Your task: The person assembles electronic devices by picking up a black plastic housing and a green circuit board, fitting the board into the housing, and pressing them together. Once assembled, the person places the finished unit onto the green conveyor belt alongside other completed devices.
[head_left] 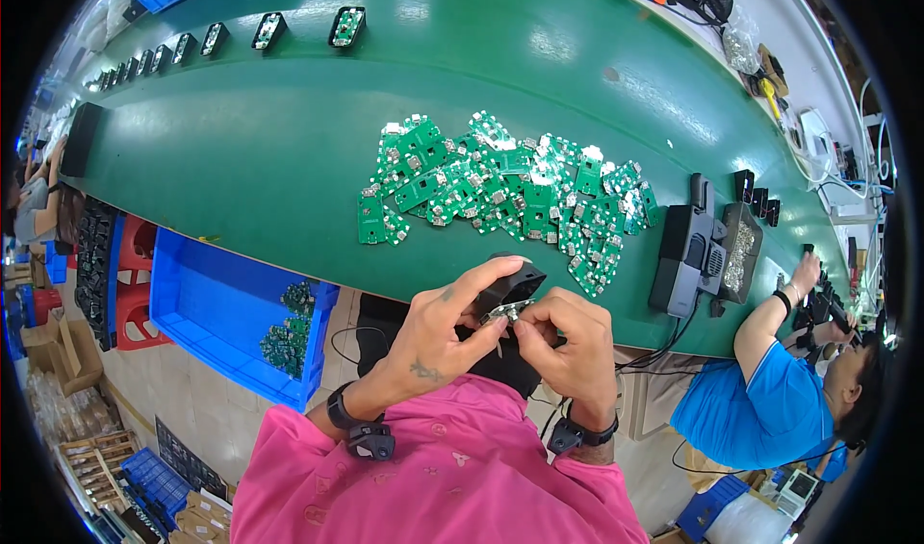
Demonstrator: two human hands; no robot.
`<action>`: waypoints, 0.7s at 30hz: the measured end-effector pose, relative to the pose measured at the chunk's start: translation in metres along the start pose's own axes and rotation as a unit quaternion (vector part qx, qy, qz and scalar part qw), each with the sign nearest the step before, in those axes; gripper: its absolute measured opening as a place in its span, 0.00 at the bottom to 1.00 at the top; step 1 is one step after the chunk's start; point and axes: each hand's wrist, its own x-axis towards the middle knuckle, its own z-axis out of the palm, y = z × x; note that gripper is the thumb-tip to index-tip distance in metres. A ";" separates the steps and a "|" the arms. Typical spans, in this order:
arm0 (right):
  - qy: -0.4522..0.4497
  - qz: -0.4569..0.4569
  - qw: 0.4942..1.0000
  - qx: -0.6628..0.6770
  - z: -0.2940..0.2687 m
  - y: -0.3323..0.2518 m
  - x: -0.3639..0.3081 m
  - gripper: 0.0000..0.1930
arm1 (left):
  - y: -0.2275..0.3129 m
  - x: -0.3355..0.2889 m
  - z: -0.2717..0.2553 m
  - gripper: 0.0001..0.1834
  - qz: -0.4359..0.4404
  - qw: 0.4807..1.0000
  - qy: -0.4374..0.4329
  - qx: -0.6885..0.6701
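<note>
In front of my chest, at the near edge of the green table, my left hand (445, 325) is closed around a small black plastic housing (525, 281). A small circuit board with metal connectors (507, 310) sits at the housing's open side. My right hand (570, 340) pinches at the edge of that board with thumb and forefinger; its other fingers are curled in. How far the board sits inside the housing is hidden by my fingers. Just beyond my hands a loose pile of green circuit boards (539, 198) is spread over the table.
Black housings with boards inside (348, 26) form a row along the far left. At left, a blue bin (207, 299) holds several boards. To the right stand a grey-black device (681, 260) and a tray of small metal parts (739, 255). A co-worker in blue (760, 400) works beyond.
</note>
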 end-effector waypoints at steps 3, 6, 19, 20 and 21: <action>0.007 0.036 0.999 0.015 0.002 -0.003 -0.001 0.02 | 0.001 0.001 -0.001 0.32 0.012 0.999 -0.010 0.034; 0.010 0.016 1.000 0.014 0.006 0.001 -0.002 0.02 | 0.001 0.000 -0.002 0.32 0.003 1.000 -0.002 0.017; 0.033 0.013 0.999 -0.028 0.008 -0.004 -0.004 0.01 | 0.004 0.001 -0.002 0.32 0.080 0.983 -0.002 0.166; 0.034 0.021 0.999 -0.030 0.009 -0.005 -0.004 0.02 | 0.003 0.001 -0.002 0.31 0.104 0.975 0.002 0.198; 0.035 0.028 0.998 -0.033 0.009 -0.006 -0.004 0.02 | 0.003 0.001 -0.001 0.31 0.104 0.975 0.002 0.198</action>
